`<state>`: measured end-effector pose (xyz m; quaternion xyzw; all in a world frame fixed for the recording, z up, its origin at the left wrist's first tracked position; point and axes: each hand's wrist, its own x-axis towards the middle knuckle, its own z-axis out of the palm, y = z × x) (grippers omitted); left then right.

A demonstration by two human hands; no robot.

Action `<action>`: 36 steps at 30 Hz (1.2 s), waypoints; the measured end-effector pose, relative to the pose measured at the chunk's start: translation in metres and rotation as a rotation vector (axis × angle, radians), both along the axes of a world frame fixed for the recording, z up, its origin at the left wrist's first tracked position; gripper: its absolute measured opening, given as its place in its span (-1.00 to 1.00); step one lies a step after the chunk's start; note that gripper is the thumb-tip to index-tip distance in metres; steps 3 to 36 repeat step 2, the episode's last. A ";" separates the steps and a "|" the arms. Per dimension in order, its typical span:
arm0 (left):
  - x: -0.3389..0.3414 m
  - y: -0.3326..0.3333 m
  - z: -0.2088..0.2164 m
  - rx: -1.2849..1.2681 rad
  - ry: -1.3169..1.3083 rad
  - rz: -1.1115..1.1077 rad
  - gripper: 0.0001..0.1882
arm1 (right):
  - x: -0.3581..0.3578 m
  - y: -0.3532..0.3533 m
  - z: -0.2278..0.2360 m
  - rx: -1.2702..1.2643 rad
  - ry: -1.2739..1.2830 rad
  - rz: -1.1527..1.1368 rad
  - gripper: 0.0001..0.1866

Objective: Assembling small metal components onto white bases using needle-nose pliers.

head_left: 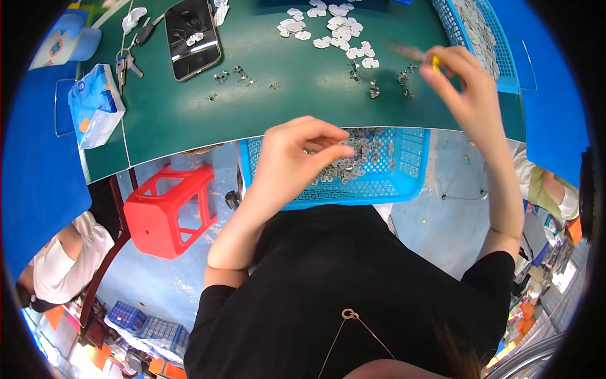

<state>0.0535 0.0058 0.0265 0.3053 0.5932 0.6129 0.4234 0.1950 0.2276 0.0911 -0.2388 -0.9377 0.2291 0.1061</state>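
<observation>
My left hand [293, 155] is above a blue plastic basket [385, 191] at the table's front edge, thumb and fingertips pinched together. Whatever they hold, if anything, is too small to make out. Many small metal parts [353, 165] lie in the basket beneath it. Over the right of the green table, my right hand [466, 79] grips a thin metal tool with a yellow part [435, 62]. Its tip points left and is smeared by motion. Little clusters of metal pieces [374, 90] lie below the tool, and white flat pieces [344, 28] are scattered farther back.
A second blue basket [508, 69] at the far right holds many pale pieces. A phone [192, 41], keys [128, 65] and a tissue pack [95, 107] lie on the table's left side. A red stool [167, 215] stands on the floor; people sit at both sides.
</observation>
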 end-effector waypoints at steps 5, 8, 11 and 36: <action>-0.002 0.006 0.005 -0.141 0.490 -0.234 -0.79 | 0.005 0.032 -0.039 0.212 0.038 -0.116 -0.70; -0.002 0.006 0.005 -0.141 0.490 -0.234 -0.79 | 0.005 0.032 -0.039 0.212 0.038 -0.116 -0.70; -0.002 0.006 0.005 -0.141 0.490 -0.234 -0.79 | 0.005 0.032 -0.039 0.212 0.038 -0.116 -0.70; -0.002 0.006 0.005 -0.141 0.490 -0.234 -0.79 | 0.005 0.032 -0.039 0.212 0.038 -0.116 -0.70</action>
